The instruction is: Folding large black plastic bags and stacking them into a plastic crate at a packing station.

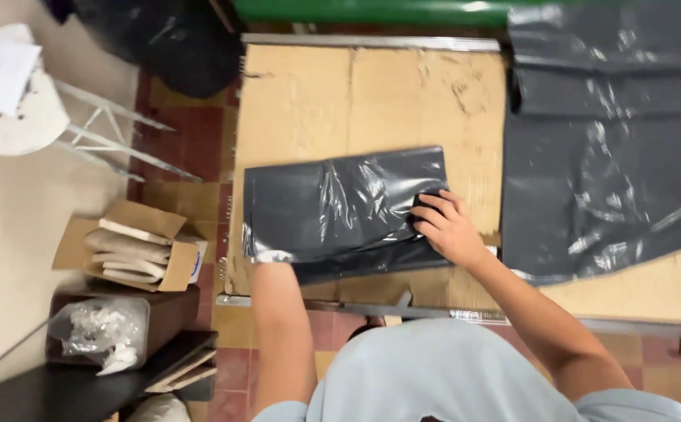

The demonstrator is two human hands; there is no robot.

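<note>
A dark grey shiny plastic bag (332, 207) lies flat on a cardboard-covered table (371, 101). My right hand (446, 225) presses down on the bag's right edge, fingers curled over a dark fold. My left forearm reaches under the bag's lower left corner (274, 256); the left hand itself is hidden beneath the plastic. A stack of the same grey bags (598, 156) lies spread at the right of the table, apart from both hands.
An open cardboard box (133, 246) with flat packets sits left of the table. Below it stands a dark bin holding a clear plastic bag (102, 332). A white stool (12, 94) is at far left. Black sacks (168, 39) lie at the top.
</note>
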